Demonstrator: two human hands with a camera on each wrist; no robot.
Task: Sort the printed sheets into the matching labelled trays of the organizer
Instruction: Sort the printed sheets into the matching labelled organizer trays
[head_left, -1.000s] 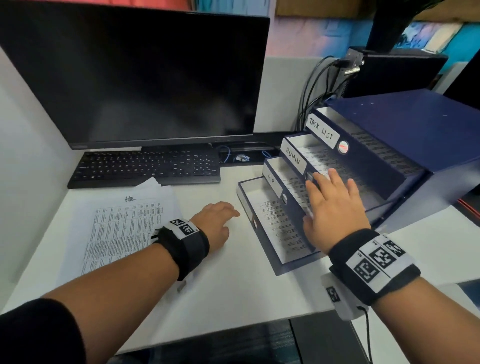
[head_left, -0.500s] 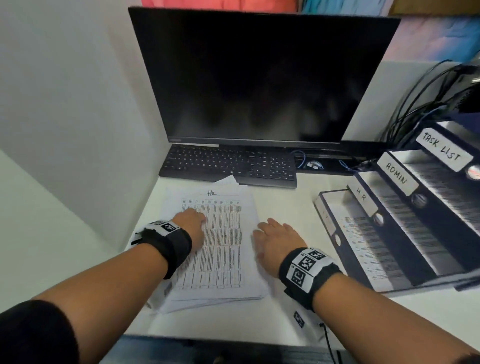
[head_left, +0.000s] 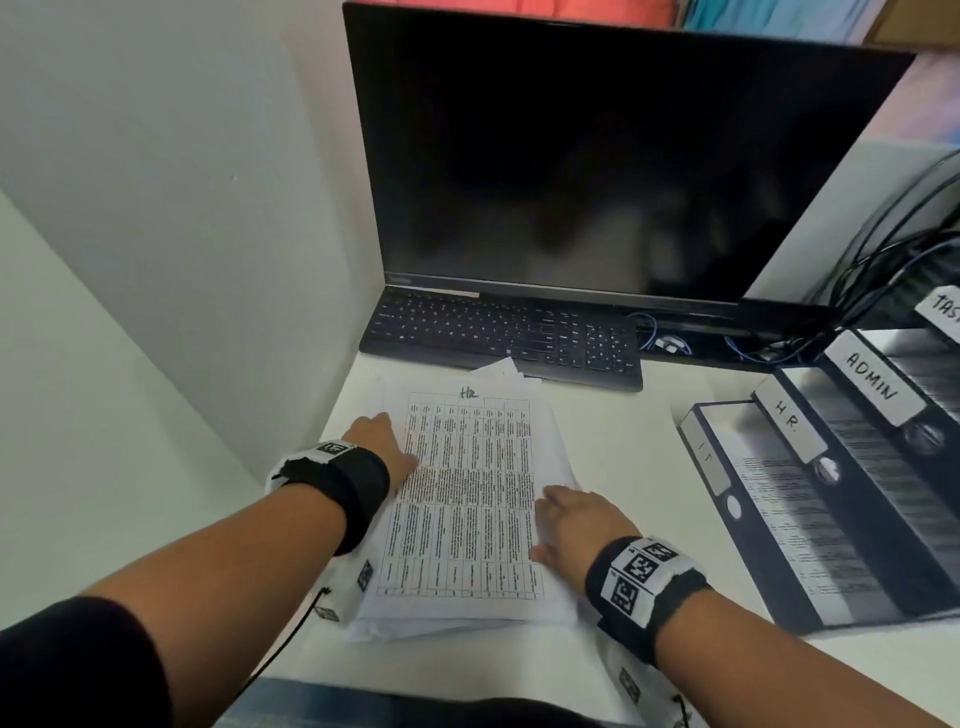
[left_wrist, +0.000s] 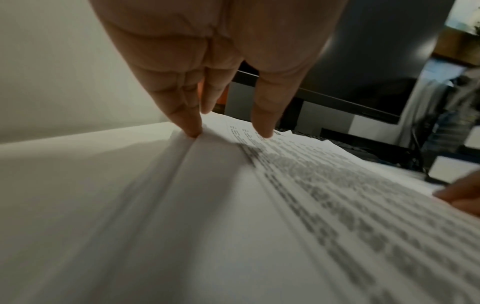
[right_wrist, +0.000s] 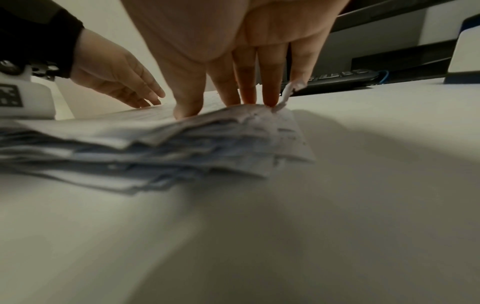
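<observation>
A loose stack of printed sheets lies on the white desk, its top sheet hand-marked "HR". My left hand rests flat on the stack's left edge, fingers straight and touching the paper. On the stack's right edge lies my right hand, straight fingers pressing the fanned sheet edges. The blue organizer stands at the right with stepped trays labelled IT, H.R., ADMIN and a cut-off TASK label; printed sheets lie in the trays.
A black keyboard and a dark monitor stand behind the stack. A white partition wall closes the left side. Cables hang behind the organizer. Bare desk separates stack and organizer.
My right hand left the organizer's trays and came down on the stack's right edge. My left hand moved from the bare desk onto the stack's left edge. The view swung left.
</observation>
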